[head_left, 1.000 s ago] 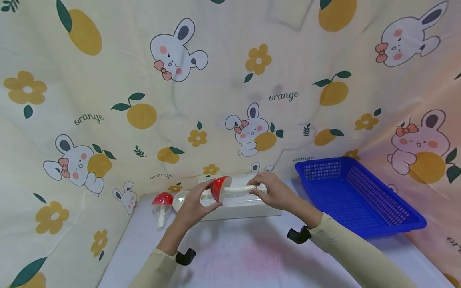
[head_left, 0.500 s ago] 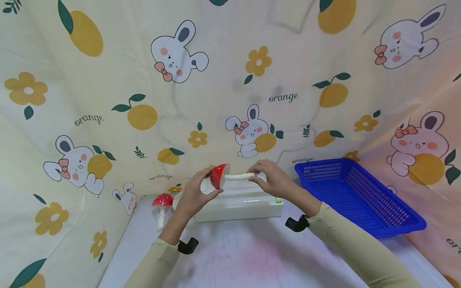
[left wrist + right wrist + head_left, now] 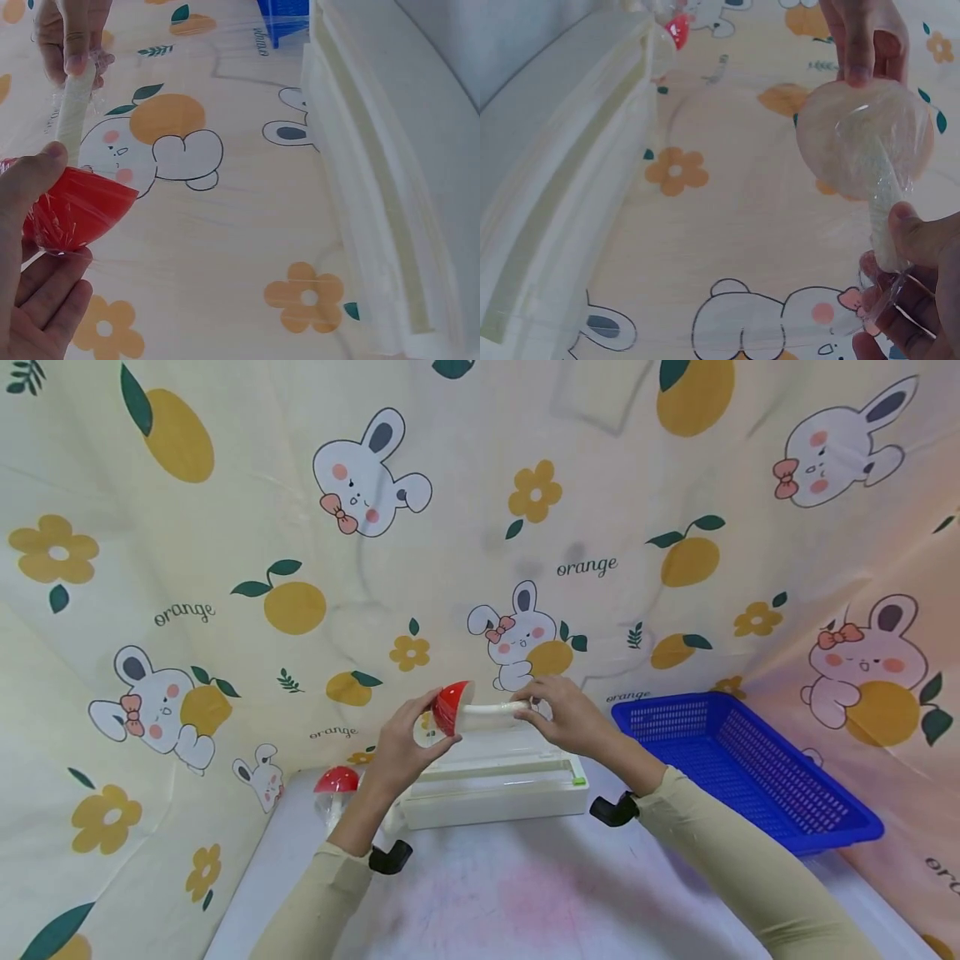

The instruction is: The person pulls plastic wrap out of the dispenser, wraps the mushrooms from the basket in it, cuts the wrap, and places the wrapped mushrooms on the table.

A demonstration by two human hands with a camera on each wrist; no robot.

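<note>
A toy mushroom [image 3: 452, 708] with a glossy red cap and white stem lies sideways in the air above a white cling film dispenser [image 3: 487, 810]. My left hand [image 3: 397, 747] holds the cap by its edges between thumb and fingers. The stem's far end is pinched by my right hand [image 3: 566, 714]. Clear film covers the cap [image 3: 86, 214] in the left wrist view, and crinkled film bunches around the stem [image 3: 881, 229] in the right wrist view. A thin transparent sheet [image 3: 727, 217] spans the space between mushroom and dispenser.
Another red-capped mushroom [image 3: 337, 779] in clear film stands at the table's left, partly behind my left forearm. A blue plastic basket [image 3: 750, 760] is at the right. A patterned cloth [image 3: 450, 560] hangs behind the white table [image 3: 480, 893].
Both hands have raised the mushroom up from the dispenser, keeping it sideways. More of the dispenser's top and its green tab show now.
</note>
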